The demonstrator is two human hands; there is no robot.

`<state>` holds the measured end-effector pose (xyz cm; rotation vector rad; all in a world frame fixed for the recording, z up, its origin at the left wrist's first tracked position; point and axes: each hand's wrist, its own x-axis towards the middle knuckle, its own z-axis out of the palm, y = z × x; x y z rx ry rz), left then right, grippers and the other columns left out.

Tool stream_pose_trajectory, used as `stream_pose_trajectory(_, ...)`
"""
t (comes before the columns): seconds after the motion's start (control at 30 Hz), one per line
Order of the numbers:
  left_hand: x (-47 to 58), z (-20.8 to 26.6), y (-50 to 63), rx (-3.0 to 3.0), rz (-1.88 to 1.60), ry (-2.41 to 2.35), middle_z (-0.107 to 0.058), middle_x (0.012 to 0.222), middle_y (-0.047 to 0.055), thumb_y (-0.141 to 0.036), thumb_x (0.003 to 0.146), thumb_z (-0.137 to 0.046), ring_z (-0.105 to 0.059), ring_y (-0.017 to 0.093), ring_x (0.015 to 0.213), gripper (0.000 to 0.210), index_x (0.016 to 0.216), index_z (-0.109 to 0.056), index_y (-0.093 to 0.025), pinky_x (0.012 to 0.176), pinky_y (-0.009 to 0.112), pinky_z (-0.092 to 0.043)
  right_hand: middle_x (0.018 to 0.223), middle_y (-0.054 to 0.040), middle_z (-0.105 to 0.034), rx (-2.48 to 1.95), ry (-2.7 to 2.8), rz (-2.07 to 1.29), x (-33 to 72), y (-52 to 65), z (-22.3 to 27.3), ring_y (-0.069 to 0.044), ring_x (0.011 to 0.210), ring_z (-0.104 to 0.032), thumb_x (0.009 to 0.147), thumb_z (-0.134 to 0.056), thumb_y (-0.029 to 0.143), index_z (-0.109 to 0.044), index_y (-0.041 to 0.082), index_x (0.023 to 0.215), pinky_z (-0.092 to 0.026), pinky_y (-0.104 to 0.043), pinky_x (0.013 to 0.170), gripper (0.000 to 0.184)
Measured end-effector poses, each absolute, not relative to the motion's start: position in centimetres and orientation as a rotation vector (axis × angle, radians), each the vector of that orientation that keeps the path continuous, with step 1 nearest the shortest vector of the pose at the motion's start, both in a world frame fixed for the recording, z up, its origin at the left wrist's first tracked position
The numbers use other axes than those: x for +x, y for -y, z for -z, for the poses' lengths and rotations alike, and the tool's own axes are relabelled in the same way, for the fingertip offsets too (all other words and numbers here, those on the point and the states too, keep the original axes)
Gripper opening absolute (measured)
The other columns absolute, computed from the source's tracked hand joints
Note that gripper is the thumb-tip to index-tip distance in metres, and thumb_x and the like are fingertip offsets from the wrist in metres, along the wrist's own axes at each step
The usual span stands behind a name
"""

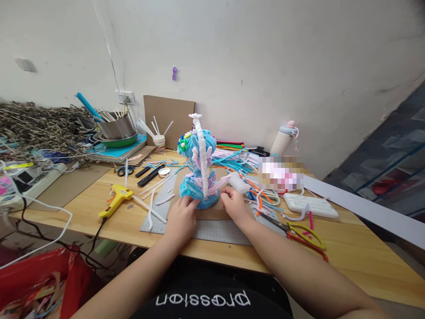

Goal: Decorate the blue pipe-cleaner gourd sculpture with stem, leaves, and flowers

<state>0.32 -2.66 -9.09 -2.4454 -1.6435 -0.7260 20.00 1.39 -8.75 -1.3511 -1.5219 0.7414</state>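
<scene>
A pipe-cleaner doll (pixel 206 144) with fuzzy blue hair, small coloured flowers and a blue and pink skirt stands upright before me. A white wrapped stem (pixel 203 164) with a flower-shaped top rises in front of it. My left hand (pixel 182 217) is closed at the lower left edge of the blue skirt, fingers against it. Just right of the skirt, my right hand (pixel 235 204) has its fingers curled into a pinch; whatever is between them is hidden. A pale pink strip (pixel 222 182) reaches from the doll toward that hand.
A yellow glue gun (pixel 117 201) lies left of the grey cutting mat (pixel 215 231). Scissors (pixel 303 237) with yellow and red handles lie at right, near a white case (pixel 310 206). Pipe cleaners (pixel 234 163) spread behind the doll. A bottle (pixel 283 138) stands by the wall.
</scene>
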Motion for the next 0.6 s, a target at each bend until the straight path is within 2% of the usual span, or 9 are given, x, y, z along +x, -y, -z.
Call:
stream_pose_trajectory(0.17,0.3,9.1,2.6,-2.453,0.711,1.642,-0.06,0.106,0.01,-0.003,0.077,-0.041,-0.055,0.024,0.094,0.047,0.114,-0.065,-0.02,0.085,0.038,-0.048,0.044,0.0058,-0.049,-1.351,1.641,-0.755,19.7,-1.6,9.6,-0.013,0.044,-0.045,0.077,-0.049,0.028,-0.057,0.021,0.07,-0.031,-0.024,0.046,0.013)
stream_pose_trajectory(0.27,0.3,9.1,2.6,-2.456,0.709,1.641,-0.06,0.105,0.011,-0.003,0.078,-0.041,-0.055,0.024,0.095,0.046,0.114,-0.065,-0.02,0.085,0.038,-0.048,0.05,0.0041,-0.056,-1.309,1.746,-0.764,19.5,-1.1,9.6,-0.013,0.047,-0.05,0.079,-0.052,0.03,-0.064,0.02,0.072,-0.036,-0.024,0.049,0.017)
stream_pose_trajectory(0.37,0.4,9.0,2.7,-2.452,0.713,1.634,-0.06,0.107,0.01,-0.003,0.078,-0.041,-0.055,0.024,0.096,0.047,0.115,-0.064,-0.02,0.085,0.038,-0.048,0.077,-0.0002,-0.073,-1.168,1.941,-0.74,19.3,-0.4,9.0,-0.016,0.066,-0.063,0.085,-0.05,0.032,-0.071,0.022,0.086,-0.046,-0.026,0.063,0.024)
stream_pose_trajectory(0.47,0.4,9.1,2.7,-2.455,0.719,1.622,-0.061,0.106,0.011,-0.004,0.078,-0.042,-0.055,0.025,0.096,0.044,0.114,-0.064,-0.017,0.085,0.038,-0.048,0.108,-0.0021,-0.073,-1.026,2.183,-0.581,19.2,0.4,8.3,-0.019,0.089,-0.068,0.089,-0.046,0.029,-0.068,0.024,0.111,-0.05,-0.029,0.08,0.032)
stream_pose_trajectory(0.6,0.3,9.2,2.7,-2.455,0.757,1.622,-0.061,0.104,0.012,-0.006,0.079,-0.043,-0.055,0.025,0.095,0.04,0.111,-0.065,-0.016,0.085,0.039,-0.048,0.11,-0.0022,-0.072,-1.099,2.332,-0.307,19.1,0.9,7.7,-0.021,0.094,-0.069,0.092,-0.043,0.031,-0.063,0.027,0.122,-0.05,-0.031,0.081,0.036)
